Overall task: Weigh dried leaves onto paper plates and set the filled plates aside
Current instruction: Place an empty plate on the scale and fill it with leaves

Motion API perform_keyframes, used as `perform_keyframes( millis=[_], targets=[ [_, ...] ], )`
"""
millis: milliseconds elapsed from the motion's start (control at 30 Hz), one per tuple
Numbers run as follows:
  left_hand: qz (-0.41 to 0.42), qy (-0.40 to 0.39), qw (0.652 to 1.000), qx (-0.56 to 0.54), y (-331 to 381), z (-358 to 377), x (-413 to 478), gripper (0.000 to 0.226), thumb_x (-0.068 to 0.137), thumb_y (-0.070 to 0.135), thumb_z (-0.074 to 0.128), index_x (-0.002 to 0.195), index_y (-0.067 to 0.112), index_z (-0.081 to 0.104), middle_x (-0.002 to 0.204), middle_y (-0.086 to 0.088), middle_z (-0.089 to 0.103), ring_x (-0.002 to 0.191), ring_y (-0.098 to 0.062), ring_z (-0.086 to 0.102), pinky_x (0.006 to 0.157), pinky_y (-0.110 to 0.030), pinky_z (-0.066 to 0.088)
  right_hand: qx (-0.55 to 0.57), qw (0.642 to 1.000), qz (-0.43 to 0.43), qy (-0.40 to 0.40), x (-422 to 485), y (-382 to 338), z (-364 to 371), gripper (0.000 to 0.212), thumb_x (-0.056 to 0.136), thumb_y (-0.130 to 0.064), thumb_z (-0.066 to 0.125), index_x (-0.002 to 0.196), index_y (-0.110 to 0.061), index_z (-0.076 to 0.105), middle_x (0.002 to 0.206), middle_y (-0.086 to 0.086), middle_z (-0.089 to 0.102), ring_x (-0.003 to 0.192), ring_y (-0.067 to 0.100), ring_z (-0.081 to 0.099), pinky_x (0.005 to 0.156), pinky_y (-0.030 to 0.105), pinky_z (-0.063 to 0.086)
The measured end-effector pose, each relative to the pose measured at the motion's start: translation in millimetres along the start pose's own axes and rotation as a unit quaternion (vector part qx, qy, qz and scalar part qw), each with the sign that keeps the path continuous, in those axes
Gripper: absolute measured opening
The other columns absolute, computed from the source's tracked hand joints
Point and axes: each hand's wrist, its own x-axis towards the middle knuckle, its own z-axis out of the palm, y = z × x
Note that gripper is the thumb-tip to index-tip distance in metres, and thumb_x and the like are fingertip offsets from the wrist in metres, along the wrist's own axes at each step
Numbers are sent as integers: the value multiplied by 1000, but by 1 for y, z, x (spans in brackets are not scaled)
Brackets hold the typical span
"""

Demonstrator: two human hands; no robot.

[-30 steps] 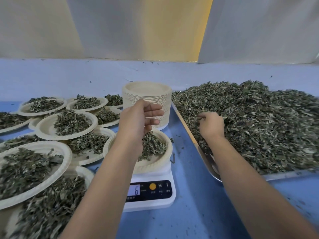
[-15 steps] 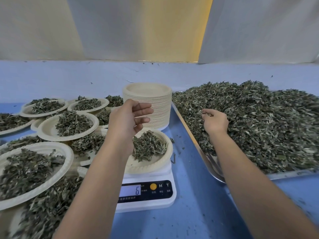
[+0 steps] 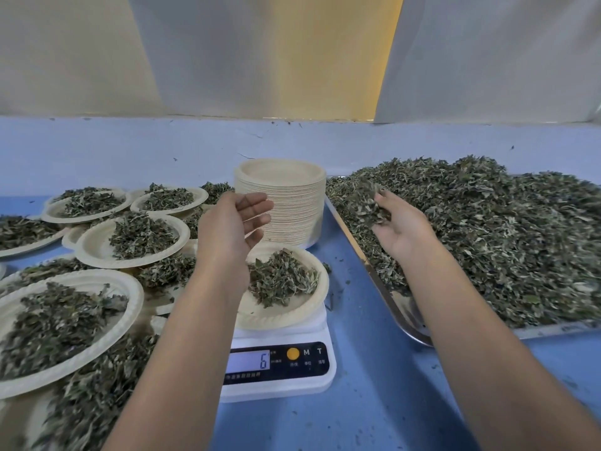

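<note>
A white digital scale (image 3: 279, 382) stands in the middle of the blue table and its display reads 6. On it sits a paper plate (image 3: 286, 320) with a small heap of dried leaves (image 3: 279, 281). My left hand (image 3: 231, 226) hovers above the plate's left side, fingers straight, holding nothing. My right hand (image 3: 406, 236) is turned palm up over the left edge of the metal tray (image 3: 383, 288), cupping a clump of dried leaves (image 3: 369, 205). A big pile of dried leaves (image 3: 487, 229) fills the tray.
A tall stack of unused paper plates (image 3: 283, 206) stands just behind the scale. Several filled plates (image 3: 87, 245) crowd the table on the left, some overlapping. Bare blue table shows between the scale and the tray and along the front.
My right hand has lifted out of the pile with a clump of leaves and turned palm up. My left hand has opened and drifted slightly left above the plate.
</note>
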Motion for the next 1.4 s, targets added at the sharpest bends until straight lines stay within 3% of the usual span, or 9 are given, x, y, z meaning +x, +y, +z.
perform_keyframes(
  millis=[233,367,467,667,800,933,1067,1233,1400],
  targets=[
    [-12,11,1000,-21,-3,-11,4,40,99,34,44,135,15,46,127,-1,52,108,-15,54,85,-28,47,-80,965,54,-243,-45,22,53,20,90,4,54,101,-7,67,88,7,74,77,15,71,65,27,58],
    [-14,-23,999,-20,-5,-17,9,46,97,46,44,137,25,42,133,1,50,117,-20,53,95,-43,46,-290,911,-18,-292,-65,50,70,20,90,-2,58,102,-13,70,106,9,71,102,18,65,93,37,51],
    [-26,-17,1000,-3,-4,-14,10,37,96,47,46,125,26,48,128,2,54,117,-20,55,101,-51,41,-427,843,-120,-306,-75,62,75,22,90,-5,59,104,-19,70,111,1,68,105,11,60,91,21,44],
    [-19,-10,999,-25,-15,-5,14,28,99,33,44,120,16,51,115,-7,62,106,-17,60,98,-39,46,-460,824,-164,-288,-81,69,77,27,92,-8,57,113,-26,55,98,-5,63,97,12,60,86,23,43],
    [7,-5,1000,4,-21,-1,14,25,98,25,46,122,17,47,118,-8,59,113,-21,57,99,-38,44,-461,833,-176,-251,-79,75,77,41,94,-12,56,131,-17,40,118,5,61,101,17,59,77,21,45],
    [10,0,1000,7,-20,-4,14,21,98,15,46,118,16,51,121,-13,60,113,-23,58,101,-42,45,-510,783,-240,-263,-82,80,76,39,93,-8,53,131,-18,48,118,4,65,99,12,57,70,3,40],
    [6,-5,1000,2,-18,-10,15,14,96,5,48,100,15,57,86,-6,62,70,-9,61,68,-33,52,-563,717,-294,-285,-80,73,75,37,87,-6,58,122,-18,64,114,1,69,108,15,60,89,22,43],
    [6,-20,999,41,-12,-15,17,18,94,2,52,108,10,61,71,-2,56,60,-7,52,64,-29,51,-521,753,-271,-298,-77,59,71,34,84,-8,69,117,-14,68,111,-3,70,94,-11,56,82,1,39],
    [21,7,998,59,-7,-20,16,15,94,4,53,89,15,63,98,-14,65,85,-24,61,81,-39,53,-505,785,-226,-278,-73,56,70,28,84,-8,69,111,-14,71,108,-2,72,98,2,63,92,14,46]
  ],
)
